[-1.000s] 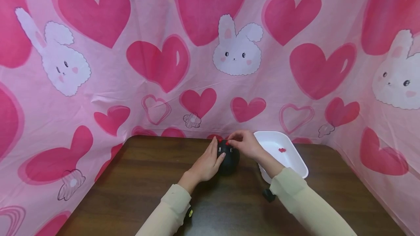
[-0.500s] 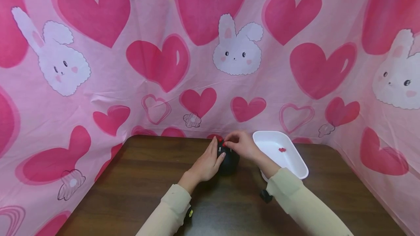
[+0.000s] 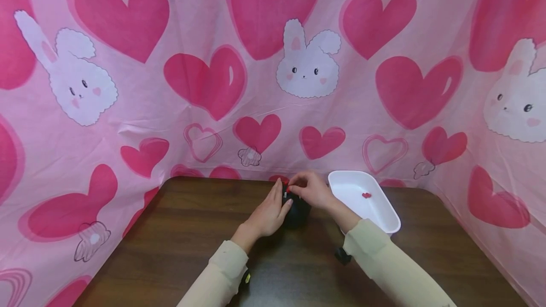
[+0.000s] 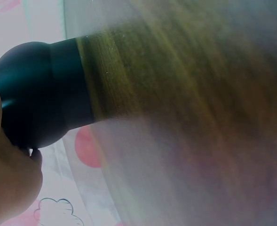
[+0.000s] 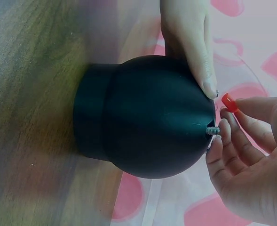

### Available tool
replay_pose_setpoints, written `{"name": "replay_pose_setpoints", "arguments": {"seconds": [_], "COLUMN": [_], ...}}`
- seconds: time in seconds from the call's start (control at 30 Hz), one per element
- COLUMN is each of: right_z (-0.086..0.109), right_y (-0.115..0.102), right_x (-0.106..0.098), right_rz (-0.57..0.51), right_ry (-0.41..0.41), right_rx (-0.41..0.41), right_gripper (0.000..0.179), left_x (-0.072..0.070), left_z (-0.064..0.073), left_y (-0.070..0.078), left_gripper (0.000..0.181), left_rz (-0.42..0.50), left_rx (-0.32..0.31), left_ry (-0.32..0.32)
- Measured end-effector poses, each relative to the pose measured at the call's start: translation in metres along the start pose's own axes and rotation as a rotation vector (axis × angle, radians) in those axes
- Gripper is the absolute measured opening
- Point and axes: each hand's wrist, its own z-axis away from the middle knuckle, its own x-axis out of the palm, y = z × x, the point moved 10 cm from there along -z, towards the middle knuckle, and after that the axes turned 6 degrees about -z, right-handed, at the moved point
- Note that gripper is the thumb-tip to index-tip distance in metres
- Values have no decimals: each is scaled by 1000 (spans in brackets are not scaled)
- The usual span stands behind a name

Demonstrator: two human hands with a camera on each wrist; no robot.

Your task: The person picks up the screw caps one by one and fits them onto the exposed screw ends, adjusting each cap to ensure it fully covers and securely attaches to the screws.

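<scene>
A black dome-shaped thing point(image 3: 297, 213) with a narrower cylindrical base point(image 5: 96, 113) stands on the table, short threaded metal studs point(image 5: 213, 131) jutting from its top. My left hand point(image 3: 266, 211) steadies its left side with straight fingers, the thumb lying along the surface near one stud. Between thumb and fingertips my right hand point(image 3: 314, 190) pinches a small red cap point(image 5: 230, 102), close to the stud beside the left thumb. In the left wrist view the dome point(image 4: 32, 94) hides most of the work at the top.
To the right sits a white tray point(image 3: 381, 213) holding a few small red pieces point(image 3: 366, 195). The brown wooden table point(image 3: 179, 236) ends at a pink curtain point(image 3: 264, 94) with hearts and rabbits. A small black device point(image 3: 342, 256) is at the right wrist.
My right hand has shifted slightly left across the top of the dome, carrying the red cap toward the left stud. The left hand stays in place.
</scene>
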Motion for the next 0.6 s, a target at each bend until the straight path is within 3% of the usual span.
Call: {"name": "replay_pose_setpoints", "arguments": {"seconds": [0.6], "right_z": [-2], "right_y": [1], "right_x": [6], "right_rz": [12], "right_ry": [-26], "right_rx": [34], "right_gripper": [18], "left_x": [0], "left_z": [1], "left_y": [-1], "left_gripper": [80], "left_rz": [-10], "left_rx": [4], "left_ry": [-12]}}
